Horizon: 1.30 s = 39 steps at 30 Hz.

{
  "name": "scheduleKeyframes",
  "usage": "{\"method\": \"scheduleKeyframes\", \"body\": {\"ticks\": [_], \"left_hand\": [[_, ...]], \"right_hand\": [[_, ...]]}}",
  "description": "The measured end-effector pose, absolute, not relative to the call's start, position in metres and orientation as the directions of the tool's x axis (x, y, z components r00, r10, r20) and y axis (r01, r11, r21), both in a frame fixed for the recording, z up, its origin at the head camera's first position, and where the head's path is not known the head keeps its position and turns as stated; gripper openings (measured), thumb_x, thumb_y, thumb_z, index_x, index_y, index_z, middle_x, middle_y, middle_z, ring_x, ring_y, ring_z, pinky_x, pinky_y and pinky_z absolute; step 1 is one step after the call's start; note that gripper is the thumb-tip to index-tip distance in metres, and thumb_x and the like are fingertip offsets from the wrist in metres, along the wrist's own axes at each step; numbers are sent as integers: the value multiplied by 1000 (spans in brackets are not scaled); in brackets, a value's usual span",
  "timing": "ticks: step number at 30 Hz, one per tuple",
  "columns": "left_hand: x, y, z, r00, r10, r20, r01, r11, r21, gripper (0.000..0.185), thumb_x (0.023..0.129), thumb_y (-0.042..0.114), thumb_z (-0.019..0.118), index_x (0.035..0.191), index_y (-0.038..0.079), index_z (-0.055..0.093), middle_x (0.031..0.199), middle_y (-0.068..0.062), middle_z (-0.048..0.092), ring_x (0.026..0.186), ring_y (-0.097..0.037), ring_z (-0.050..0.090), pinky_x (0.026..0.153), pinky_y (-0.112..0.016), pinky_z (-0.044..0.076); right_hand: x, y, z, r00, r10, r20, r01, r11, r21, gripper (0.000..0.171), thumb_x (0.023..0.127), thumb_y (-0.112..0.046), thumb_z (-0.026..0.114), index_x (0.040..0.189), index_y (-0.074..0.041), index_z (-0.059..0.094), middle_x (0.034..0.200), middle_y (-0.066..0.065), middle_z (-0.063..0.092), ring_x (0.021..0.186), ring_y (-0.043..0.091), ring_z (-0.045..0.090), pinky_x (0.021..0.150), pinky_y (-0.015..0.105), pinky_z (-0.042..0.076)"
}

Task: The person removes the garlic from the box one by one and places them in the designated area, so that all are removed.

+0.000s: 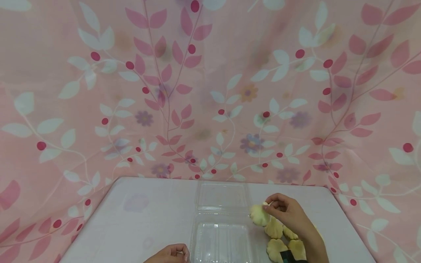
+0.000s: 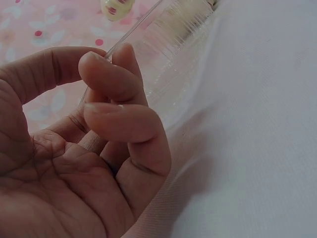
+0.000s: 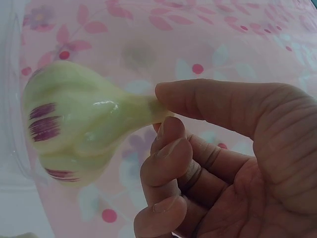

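Note:
My right hand (image 1: 292, 215) pinches a pale garlic bulb (image 3: 74, 124) by its narrow neck, between thumb and fingers. The bulb has purple streaks and a glossy surface; in the head view it hangs just right of a clear plastic clamshell box (image 1: 194, 233). That box lies unfolded, its lid (image 1: 222, 195) laid back toward the curtain. At the box's left side, my left hand (image 1: 171, 254) has its fingers curled, and the thumb and a fingertip pinch the clear rim in the left wrist view. Beneath my right forearm several more garlic bulbs (image 1: 273, 228) sit close together, some partly hidden.
A white-covered table (image 1: 158, 212) carries everything, with a pink leaf-patterned curtain (image 1: 204, 91) rising behind its far edge and along both sides. A small black object (image 1: 287, 255) shows at my right wrist, overlapping the bulbs in the head view.

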State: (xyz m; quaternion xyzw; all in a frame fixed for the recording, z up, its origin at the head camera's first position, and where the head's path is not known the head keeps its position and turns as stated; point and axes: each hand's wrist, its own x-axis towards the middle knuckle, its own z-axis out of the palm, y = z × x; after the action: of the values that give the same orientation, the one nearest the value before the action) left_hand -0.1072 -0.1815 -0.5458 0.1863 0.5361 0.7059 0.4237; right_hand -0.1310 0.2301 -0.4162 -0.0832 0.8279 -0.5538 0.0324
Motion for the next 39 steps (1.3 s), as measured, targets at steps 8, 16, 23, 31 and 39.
{"method": "scheduleKeyframes", "body": {"ticks": [8,16,23,31,39], "left_hand": [[-107,-181,-547,-567,801,-192,-417,-78,906,7,92,7,50,93,13,54,78,7,58,68,-1,52,60,-16,43],[-106,-180,-545,-570,800,-190,-418,-83,905,5,91,8,52,93,13,54,77,7,58,68,-1,53,59,-16,43],[-106,-181,-545,-571,799,-191,-414,-78,907,5,91,8,52,93,12,54,77,7,58,69,-1,53,60,-16,43],[-107,-182,-545,-561,811,-167,-403,-92,910,7,92,8,50,94,13,54,79,7,58,70,-1,53,60,-16,43],[-108,-182,-547,-557,814,-163,-413,-102,905,8,93,7,49,94,13,55,80,7,59,72,-1,53,62,-17,44]], "right_hand": [[-127,236,-412,-992,-125,21,-66,363,-929,33,84,-31,68,104,-6,59,86,15,60,75,30,60,70,30,48],[-124,248,-412,-991,-113,74,-112,384,-917,28,86,-27,67,102,-5,60,84,15,60,70,21,59,66,28,47],[-121,257,-410,-995,-76,59,-85,402,-912,31,86,-30,66,104,-7,60,85,12,61,73,20,59,66,28,47],[-116,270,-408,-999,-24,32,-39,420,-906,35,86,-32,66,107,-6,59,87,14,62,74,24,61,69,28,48],[-113,280,-408,-1000,5,21,-17,470,-882,36,87,-35,64,108,-7,59,89,13,62,78,22,59,70,29,46]]}}
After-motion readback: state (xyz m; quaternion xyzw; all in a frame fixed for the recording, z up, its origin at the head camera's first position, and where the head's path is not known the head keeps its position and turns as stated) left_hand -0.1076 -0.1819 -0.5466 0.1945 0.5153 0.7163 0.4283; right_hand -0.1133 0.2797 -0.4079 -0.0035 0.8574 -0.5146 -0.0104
